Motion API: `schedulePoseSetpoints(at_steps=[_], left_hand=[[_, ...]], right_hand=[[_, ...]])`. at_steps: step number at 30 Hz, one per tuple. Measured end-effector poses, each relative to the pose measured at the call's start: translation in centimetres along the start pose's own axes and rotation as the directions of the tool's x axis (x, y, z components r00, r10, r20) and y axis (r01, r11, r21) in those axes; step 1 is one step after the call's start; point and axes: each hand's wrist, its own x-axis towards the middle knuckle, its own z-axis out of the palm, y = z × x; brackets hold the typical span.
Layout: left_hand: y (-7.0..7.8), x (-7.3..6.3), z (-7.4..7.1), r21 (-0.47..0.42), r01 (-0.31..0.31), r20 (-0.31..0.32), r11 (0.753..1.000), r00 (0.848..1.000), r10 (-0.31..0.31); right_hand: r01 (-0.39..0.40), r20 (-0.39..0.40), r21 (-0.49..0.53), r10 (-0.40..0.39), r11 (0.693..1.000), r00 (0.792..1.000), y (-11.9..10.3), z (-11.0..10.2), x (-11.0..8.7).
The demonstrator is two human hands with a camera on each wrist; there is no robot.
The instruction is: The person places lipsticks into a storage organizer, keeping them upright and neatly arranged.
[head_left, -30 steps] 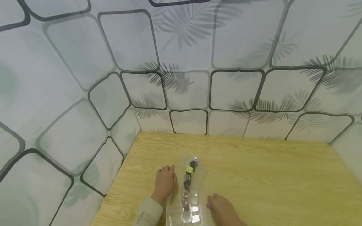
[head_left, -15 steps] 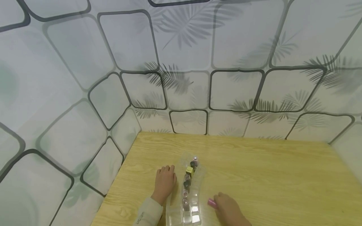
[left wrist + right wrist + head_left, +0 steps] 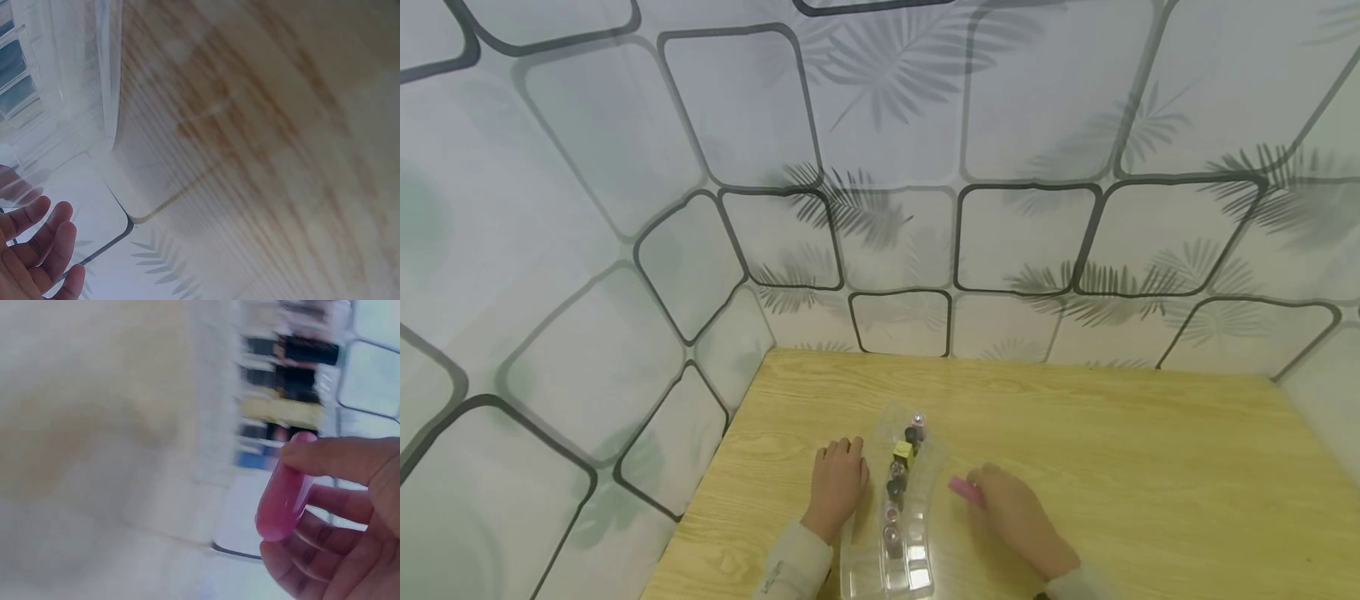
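Observation:
My right hand (image 3: 1011,508) pinches a glossy pink tube with rounded ends (image 3: 284,494) between thumb and fingers, above the table to the right of a clear plastic tiered rack (image 3: 868,571). What the tube contains cannot be told. Along the middle of the rack stands a row of small items: dark-capped bottles (image 3: 894,490), a yellow-topped black box (image 3: 903,452) and pinkish bottles (image 3: 892,537). My left hand (image 3: 837,483) lies against the rack's left side. Its fingers (image 3: 53,250) look loosely bent in the left wrist view, close to the clear plastic.
The wood-grain table (image 3: 1112,467) extends to the right of the rack. A patterned wall covering (image 3: 895,242) with leaf prints closes off the back and the left side (image 3: 595,358).
My right hand has moved forward and slightly right along the rack, away from the near edge, and more of the pink tube now shows. The left hand and the rack stay put.

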Motion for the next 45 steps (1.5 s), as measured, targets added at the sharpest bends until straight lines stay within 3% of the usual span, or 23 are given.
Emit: schedulePoseSetpoints(at_steps=[5, 11, 15, 23, 27, 30, 34, 37, 40, 45], left_hand=[[0.0, 0.1, -0.1, -0.001, 0.002, 0.001, 1.0, 1.0, -0.002], [0.0, 0.2, -0.3, -0.01, 0.016, 0.04, 1.0, 0.999, -0.016], [-0.2, 0.2, -0.5, -0.009, 0.009, 0.061, 1.0, 0.998, -0.009], [-0.5, 0.6, -1.3, -0.023, 0.007, 0.12, 1.0, 0.993, -0.004], [-0.6, 1.0, -2.2, -0.01, -0.002, 0.086, 1.0, 0.996, 0.003], [-0.3, 1.5, -3.4, -0.012, -0.034, 0.027, 0.999, 0.999, 0.034], [1.1, 2.3, -6.3, -0.034, -0.116, -0.007, 0.993, 0.993, 0.116], [2.9, 3.0, -9.3, -0.072, -0.208, 0.004, 0.976, 0.978, 0.209], [4.8, 3.5, -11.7, -0.118, -0.311, -0.025, 0.943, 0.95, 0.311], [7.0, 3.8, -13.1, -0.092, -0.458, -0.12, 0.884, 0.887, 0.446]], right_hand=[[0.053, -0.002, 0.006, -0.053, 0.999, 0.999, -0.7, -3.2, 1.3], [0.19, -0.043, -0.026, -0.191, 0.981, 0.981, -1.3, -6.3, 1.9], [0.251, -0.064, -0.022, -0.252, 0.968, 0.966, -1.7, -7.8, 2.1], [0.296, -0.093, 0.017, -0.293, 0.955, 0.951, -2.4, -9.7, 1.9], [0.325, -0.133, 0.043, -0.317, 0.945, 0.939, -2.4, -9.9, 1.6], [0.341, -0.154, 0.05, -0.331, 0.939, 0.931, -2.4, -9.9, 1.5], [0.352, -0.165, 0.051, -0.34, 0.935, 0.926, -2.4, -9.9, 1.2], [0.363, -0.17, 0.048, -0.351, 0.93, 0.921, -2.6, -10.0, 1.0], [0.375, -0.165, 0.056, -0.362, 0.925, 0.918, -2.8, -10.1, 0.9], [0.387, -0.139, 0.088, -0.374, 0.918, 0.917, -3.0, -10.2, 0.8]])
